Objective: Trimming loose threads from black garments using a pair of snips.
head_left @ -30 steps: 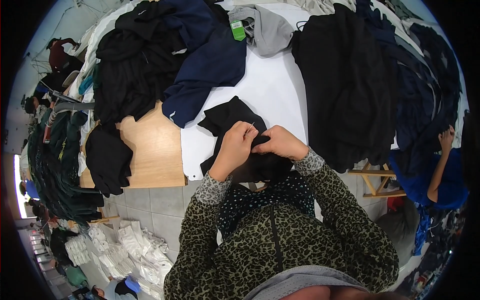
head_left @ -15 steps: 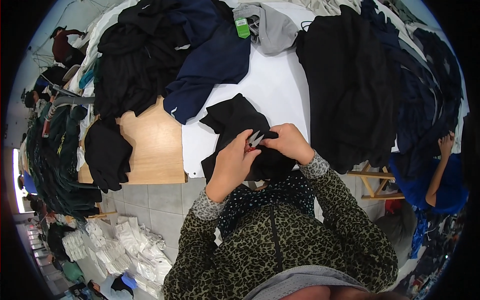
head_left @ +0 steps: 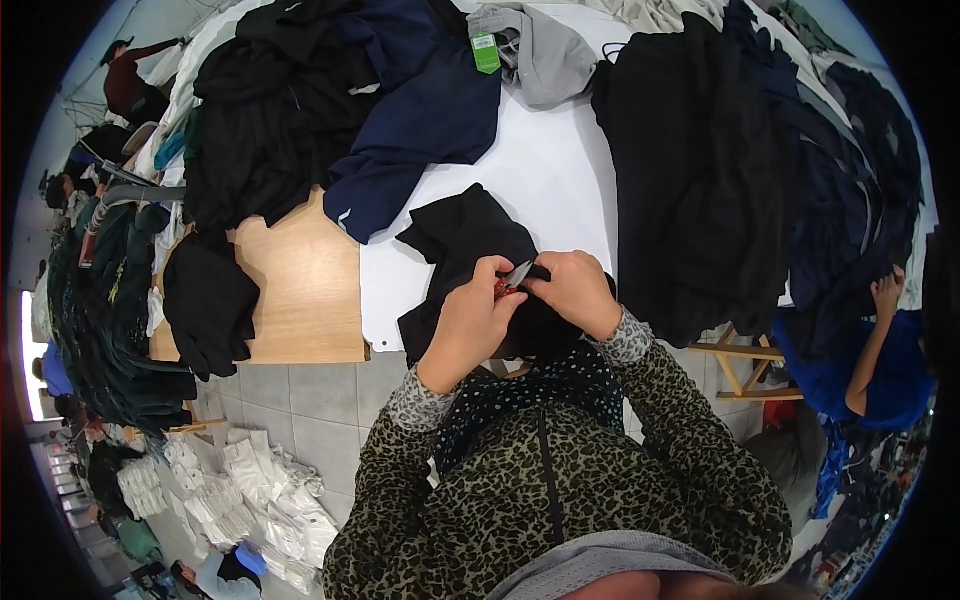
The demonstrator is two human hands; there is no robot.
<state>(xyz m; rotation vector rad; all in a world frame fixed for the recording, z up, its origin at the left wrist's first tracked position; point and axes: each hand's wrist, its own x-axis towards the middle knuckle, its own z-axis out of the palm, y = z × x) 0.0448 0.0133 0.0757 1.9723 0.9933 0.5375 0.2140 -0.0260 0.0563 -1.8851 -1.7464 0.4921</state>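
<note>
My left hand (head_left: 468,318) is closed around small thread snips (head_left: 519,273) with red handles and silver blades. The blades lie close together and point up toward the cloth in my other hand. Pinched between the fingers of my right hand (head_left: 580,290) is a folded edge of a black garment (head_left: 475,238). That garment lies crumpled on the white table covering (head_left: 560,160) and hangs over the near edge toward my lap. The snips' tips are right beside the pinched edge; whether they touch it I cannot tell.
Dark garments (head_left: 270,120) and navy trousers (head_left: 425,140) are heaped at the far left. A grey garment with a green tag (head_left: 486,54) lies at the back. Black trousers (head_left: 690,180) cover the right side. Another person's hand (head_left: 887,292) rests at the far right.
The snips' blades have come together from a spread position. Both hands stay nearly in place, still at the black garment's edge.
</note>
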